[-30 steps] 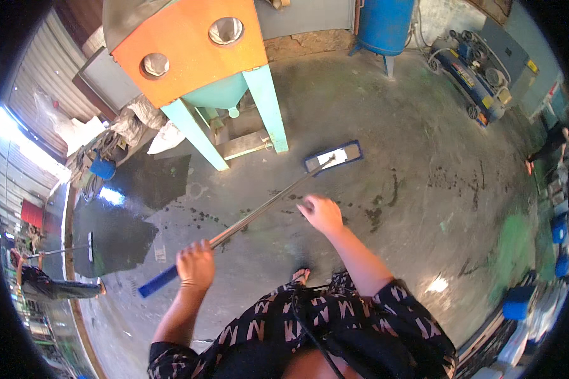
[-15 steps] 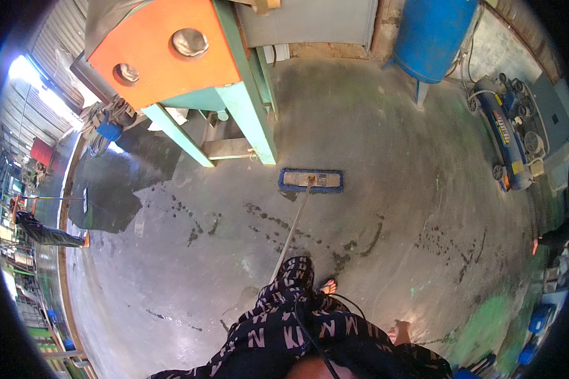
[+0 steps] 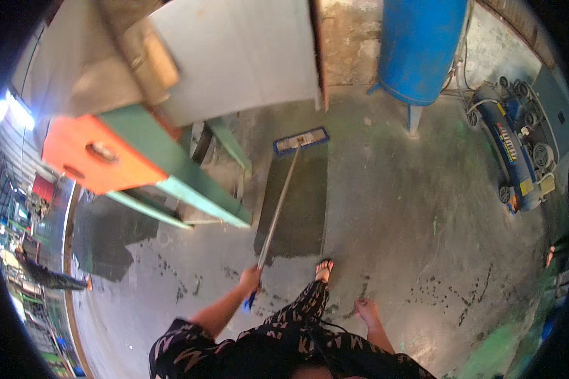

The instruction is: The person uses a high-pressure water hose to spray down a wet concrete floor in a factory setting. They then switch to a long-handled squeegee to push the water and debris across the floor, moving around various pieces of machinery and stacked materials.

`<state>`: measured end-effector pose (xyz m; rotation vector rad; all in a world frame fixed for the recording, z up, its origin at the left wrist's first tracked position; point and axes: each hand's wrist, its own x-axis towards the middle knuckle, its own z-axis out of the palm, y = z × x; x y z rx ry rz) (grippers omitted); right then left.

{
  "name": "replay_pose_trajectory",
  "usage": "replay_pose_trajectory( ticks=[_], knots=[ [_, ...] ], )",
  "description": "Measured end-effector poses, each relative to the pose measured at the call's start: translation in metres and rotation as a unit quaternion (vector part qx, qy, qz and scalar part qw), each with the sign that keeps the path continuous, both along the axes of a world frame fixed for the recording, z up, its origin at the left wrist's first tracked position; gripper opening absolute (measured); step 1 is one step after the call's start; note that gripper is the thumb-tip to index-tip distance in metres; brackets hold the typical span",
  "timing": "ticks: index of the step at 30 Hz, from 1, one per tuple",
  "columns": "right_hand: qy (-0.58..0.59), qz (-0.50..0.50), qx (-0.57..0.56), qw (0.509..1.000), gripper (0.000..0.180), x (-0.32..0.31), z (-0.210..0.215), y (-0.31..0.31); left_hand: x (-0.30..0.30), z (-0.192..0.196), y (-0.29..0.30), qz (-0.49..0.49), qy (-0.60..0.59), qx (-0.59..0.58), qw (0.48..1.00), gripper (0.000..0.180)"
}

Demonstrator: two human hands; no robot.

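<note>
A flat mop with a blue-fringed rectangular head [image 3: 301, 139] lies on the concrete floor ahead of me. Its long metal pole [image 3: 279, 215] slants back toward my body. My left hand [image 3: 251, 278] is closed round the pole near its blue end, with the arm stretched forward. A dark wet strip [image 3: 293, 208] runs along the floor behind the mop head. My right hand [image 3: 366, 311] hangs apart from the mop on the right, its fingers curled, and nothing shows in it. One foot [image 3: 324, 270] is forward at the strip's near end.
An orange and green machine stand [image 3: 196, 196] rises close left of the mop. A blue tank [image 3: 417, 50] on legs stands at the back; an air compressor [image 3: 509, 151] lies right. Another person [image 3: 50, 275] is at far left, near a wet patch [image 3: 114, 234].
The mop head has moved away from me, and a dark wet strip now shows behind it. Both my hands have come into view. My view has shifted forward, nearer the machine stand.
</note>
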<state>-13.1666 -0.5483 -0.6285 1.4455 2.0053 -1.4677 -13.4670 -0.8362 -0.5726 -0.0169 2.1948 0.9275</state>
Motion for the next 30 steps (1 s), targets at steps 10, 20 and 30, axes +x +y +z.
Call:
replay_pose_trajectory(
  ticks=[10, 20, 30],
  knots=[
    [-0.001, -0.339, -0.080, 0.937, 0.030, 0.129, -0.061, 0.097, -0.380, -0.066, 0.321, -0.077, 0.141, 0.035, 0.986, 0.040],
    [-0.219, 0.526, 0.053, 0.820, 0.035, 0.168, -0.085, 0.219, -0.004, -0.004, 0.160, -0.089, 0.010, -0.001, 0.996, 0.062],
    [-0.176, 0.210, -0.135, 0.952, 0.023, 0.262, -0.149, 0.412, 0.343, 0.123, 0.158, 0.142, -0.199, -0.107, 0.964, 0.056]
  ],
)
